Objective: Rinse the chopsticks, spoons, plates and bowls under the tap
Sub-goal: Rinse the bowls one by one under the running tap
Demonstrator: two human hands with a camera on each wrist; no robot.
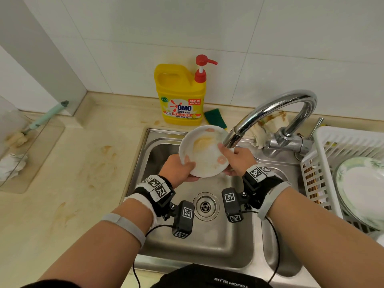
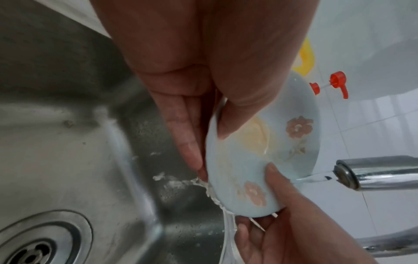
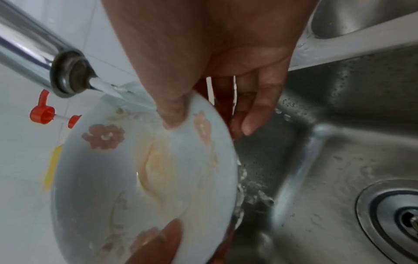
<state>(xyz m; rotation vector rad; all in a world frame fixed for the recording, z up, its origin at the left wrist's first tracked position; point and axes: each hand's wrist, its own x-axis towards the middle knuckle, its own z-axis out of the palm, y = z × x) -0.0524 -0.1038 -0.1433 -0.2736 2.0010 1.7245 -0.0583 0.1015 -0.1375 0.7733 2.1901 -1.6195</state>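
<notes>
Over the steel sink (image 1: 158, 142) at frame centre, left hand (image 1: 176, 169) and right hand (image 1: 236, 157) pinch the stained plate (image 1: 203, 154) by opposite rims; best tilt it so the tap (image 1: 230, 140) stream sweeps the yellow residue off.

- I see a glazed ceramic plate (image 1: 204, 151), glossy white, wet, with a yellowish smear.
- The tap (image 1: 270, 115) looks like polished chrome, mirror-bright.
- The sink (image 1: 218, 235) reads as brushed stainless steel, dull satin, beaded with droplets.
- The detergent jug (image 1: 179, 94) is smooth yellow plastic.
- The rack (image 1: 332, 146) is white plastic.
- The desk (image 1: 72, 173) looks like stained beige stone.
</notes>
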